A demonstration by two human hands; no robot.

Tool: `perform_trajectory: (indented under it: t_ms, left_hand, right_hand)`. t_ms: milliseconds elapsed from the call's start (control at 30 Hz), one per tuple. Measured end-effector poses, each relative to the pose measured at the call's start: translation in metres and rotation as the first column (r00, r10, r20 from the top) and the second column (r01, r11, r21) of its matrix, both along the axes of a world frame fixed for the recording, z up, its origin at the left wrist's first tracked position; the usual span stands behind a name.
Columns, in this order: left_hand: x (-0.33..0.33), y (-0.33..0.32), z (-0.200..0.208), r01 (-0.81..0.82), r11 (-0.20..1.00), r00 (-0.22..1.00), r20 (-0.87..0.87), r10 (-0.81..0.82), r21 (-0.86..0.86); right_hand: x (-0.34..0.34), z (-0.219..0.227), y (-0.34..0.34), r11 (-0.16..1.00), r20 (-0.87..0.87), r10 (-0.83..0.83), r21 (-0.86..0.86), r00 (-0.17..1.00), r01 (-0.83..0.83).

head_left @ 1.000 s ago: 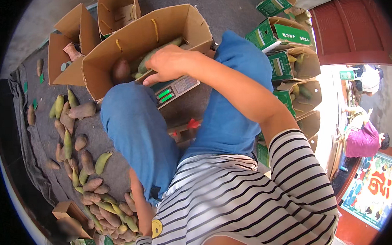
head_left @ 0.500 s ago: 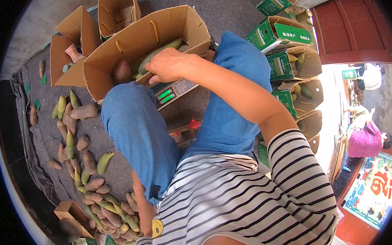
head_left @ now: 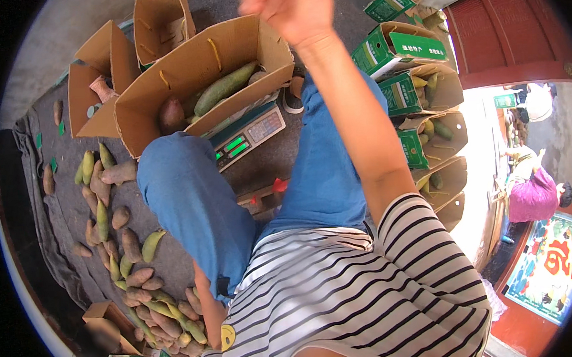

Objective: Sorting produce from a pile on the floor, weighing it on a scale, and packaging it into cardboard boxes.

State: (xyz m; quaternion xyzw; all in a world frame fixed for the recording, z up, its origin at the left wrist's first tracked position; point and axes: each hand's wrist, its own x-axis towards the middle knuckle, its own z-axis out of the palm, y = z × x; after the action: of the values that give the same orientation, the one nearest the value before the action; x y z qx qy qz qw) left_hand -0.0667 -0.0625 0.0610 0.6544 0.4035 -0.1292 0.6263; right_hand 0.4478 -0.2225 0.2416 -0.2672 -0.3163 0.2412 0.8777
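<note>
My right hand (head_left: 290,10) is raised past the far rim of a large open cardboard box (head_left: 189,61), at the top edge of the view. It is blurred, with loosely spread fingers and no object seen in it. Inside the box lie a long green radish (head_left: 226,88), a reddish-brown root (head_left: 171,113) and other partly hidden produce. The box sits on a digital scale (head_left: 251,136) with lit green displays, between my knees. Of my left arm only the forearm (head_left: 208,305) shows beside my left leg; the hand is hidden.
Brown and green roots (head_left: 136,277) lie heaped on the dark cloth at left. Open cardboard boxes (head_left: 94,91) stand at far left. Green boxes with produce (head_left: 427,87) line the right side. Farther right, a person in purple (head_left: 532,194) bends over beside a doorway.
My right hand has left the green radish in the box and swung up and away, past the far rim. The radish stays in the box, and the scale's keypad is now uncovered.
</note>
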Motion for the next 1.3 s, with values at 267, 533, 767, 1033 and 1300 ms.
perform_trajectory:
  t_ms: [267,533,767,1033,1300]
  left_hand:
    - [0.006,-0.014,0.080,-0.002,1.000,0.999,-0.039,0.003,0.025]
    - [-0.061,-0.006,-0.023,0.284,0.917,0.946,-0.240,-0.219,0.280]
    - [-0.066,0.037,-0.134,0.556,0.754,0.811,-0.429,-0.398,0.351]
    - [-0.153,-0.005,-0.197,0.265,0.935,0.926,-0.333,-0.180,0.234]
    - [-0.256,-0.087,-0.247,-0.066,0.991,0.850,-0.514,0.117,0.116]
  right_hand:
    - [-0.042,0.000,0.018,0.767,0.642,0.119,-0.544,0.757,0.341]
    - [-0.080,-0.048,0.038,0.205,0.593,0.761,-0.605,0.263,0.770]
    - [-0.084,-0.058,0.037,0.010,0.316,0.907,-0.677,0.278,0.736]
    - [-0.081,-0.068,0.039,0.088,0.399,0.862,-0.725,0.312,0.683]
    - [-0.075,-0.070,0.041,0.114,0.373,0.847,-0.822,0.378,0.558]
